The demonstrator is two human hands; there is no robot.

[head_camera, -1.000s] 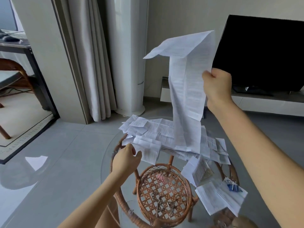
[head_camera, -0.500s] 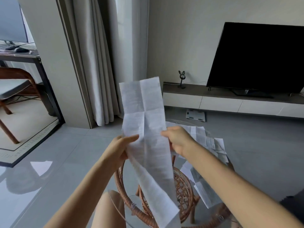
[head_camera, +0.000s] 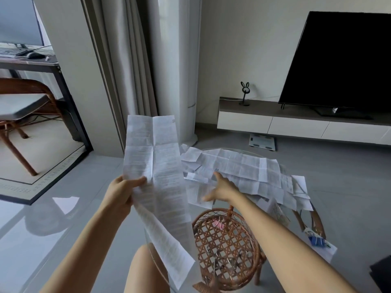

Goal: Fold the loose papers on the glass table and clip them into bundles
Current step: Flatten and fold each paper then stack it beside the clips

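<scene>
Your left hand (head_camera: pixel 123 193) grips a long creased sheet (head_camera: pixel 164 176) at its left edge, fingers curled round it. The sheet is held upright, with its lower end hanging near your knee. At right, a bundle with a blue clip (head_camera: pixel 316 242) lies on the glass surface (head_camera: pixel 247 150). Your right hand (head_camera: pixel 221 190), fingers spread wide and holding nothing, is at the near edge of the loose papers (head_camera: pixel 239 168) heaped farther back. A television (head_camera: pixel 342 60) stands beyond.

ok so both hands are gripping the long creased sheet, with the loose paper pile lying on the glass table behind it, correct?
No. Only the left hand grips the long creased sheet; the right hand is off it, fingers spread, reaching toward the loose paper pile. The head view shows this; the rest holds.
</scene>
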